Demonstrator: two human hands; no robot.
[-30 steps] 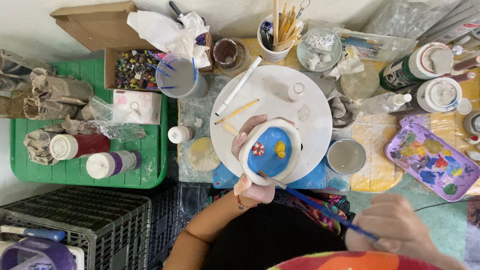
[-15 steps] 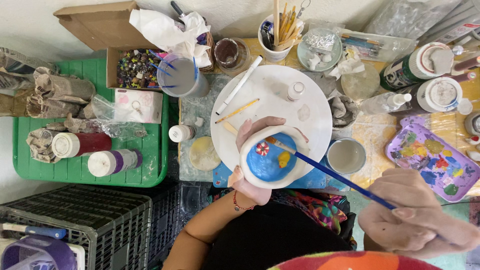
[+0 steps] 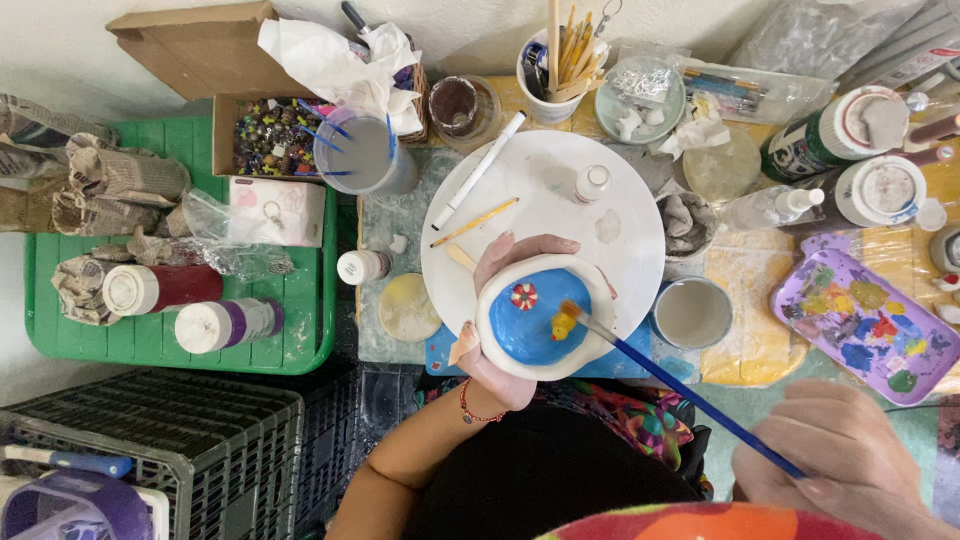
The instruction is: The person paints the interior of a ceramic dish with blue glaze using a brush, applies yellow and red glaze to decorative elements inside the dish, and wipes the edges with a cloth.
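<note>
My left hand (image 3: 500,330) cradles a small white clay dish (image 3: 540,320) from below, just over the near edge of a round white turntable (image 3: 545,195). The dish's inside is painted blue, with a red-and-white ring and a small yellow duck (image 3: 562,325) on it. My right hand (image 3: 850,455) grips the end of a long blue-handled paintbrush (image 3: 690,395) at the lower right. The brush tip rests on the blue surface right by the duck.
A purple paint palette (image 3: 865,330) lies at the right beside paint bottles (image 3: 860,190). A grey cup (image 3: 693,312) stands near the dish. A white marker (image 3: 480,170) and pencil lie on the turntable. A green tray (image 3: 180,290) with jars sits left, black crates (image 3: 160,450) below it.
My left hand has tilted and shifted the dish slightly right. My right hand has moved the brush so that its tip went from the dish's upper edge to beside the duck.
</note>
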